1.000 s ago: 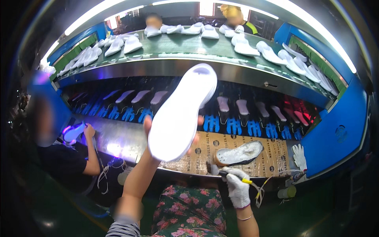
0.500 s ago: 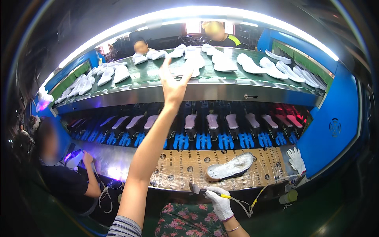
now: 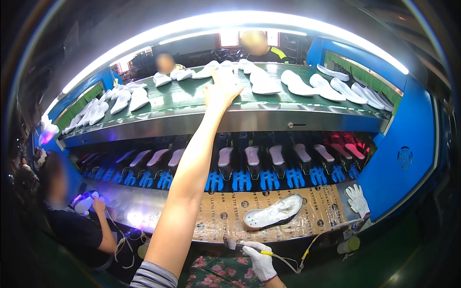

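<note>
Soles (image 3: 297, 85) on belt (image 3: 182, 100), behind shoe (image 3: 272, 211)

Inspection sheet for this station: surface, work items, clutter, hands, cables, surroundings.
Surface: printed brown sheet covers part of the metal bench.
Work items: white soles on the green belt; white-topped shoe piece on the sheet.
Clutter: loose white glove, bench's right end.
Hands: left hand spread over the belt, contact unclear; gloved right hand grips a brush-like tool.
Cables: pale cable trailing near the right hand.
Surroundings: co-worker at left; blue panel at right.

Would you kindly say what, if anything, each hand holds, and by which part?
Right hand: brush, by its handle. Left hand: cannot tell if it holds anything.
</note>
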